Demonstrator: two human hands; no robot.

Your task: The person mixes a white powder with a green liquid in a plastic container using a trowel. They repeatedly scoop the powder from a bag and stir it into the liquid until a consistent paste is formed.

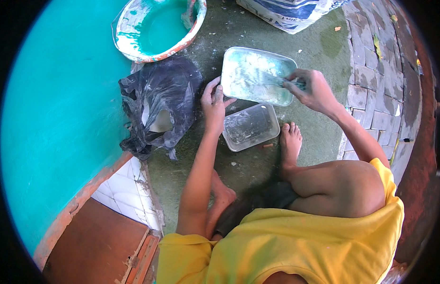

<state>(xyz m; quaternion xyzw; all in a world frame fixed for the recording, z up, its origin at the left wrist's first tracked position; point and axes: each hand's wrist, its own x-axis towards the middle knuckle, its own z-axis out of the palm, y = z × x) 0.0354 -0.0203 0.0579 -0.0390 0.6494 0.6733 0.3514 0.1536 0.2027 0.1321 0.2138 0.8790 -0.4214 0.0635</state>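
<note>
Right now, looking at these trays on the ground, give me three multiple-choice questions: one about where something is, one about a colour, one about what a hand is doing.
1. Where does the smaller tray lie relative to the larger tray?
A. Nearer the person, just below it in the picture
B. Inside the basin
C. On top of the black bag

2. What colour is the inside of the round basin?
A. Yellow
B. Turquoise
C. Black

3. What is the left hand doing?
A. Resting on the knee
B. Lifting the bag
C. Gripping the larger tray's near left edge

Answers:
1. A: the smaller tray sits between the larger tray and the bare foot.
2. B: turquoise paint coats the basin, like the wall beside it.
3. C: its fingers close over the rim, while the right hand holds a thin tool over the tray.
</note>
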